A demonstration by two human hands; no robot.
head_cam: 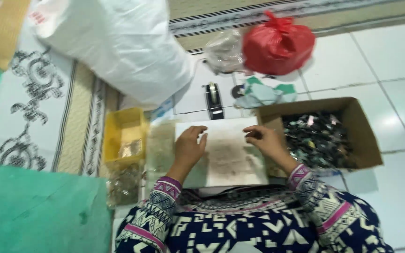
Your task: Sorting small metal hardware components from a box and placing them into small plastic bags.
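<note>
Head view was soft with blur, so what the small dark pieces heaped in the brown cardboard box were could not be made out, nor could the contents of the yellow plastic tray. A patterned sleeve covered both forearms, and the near edge of the stained white flat board was cut off by the person's lap. The left hand lay palm-down on the board's left part, fingers spread loosely and flat, holding nothing. The right hand rested at the board's upper right corner, just beside the box wall, fingers curled narrow; whether they pinched something small could not be told. Beyond the board stood a black tape dispenser, a red plastic bag and a large white sack.
</note>
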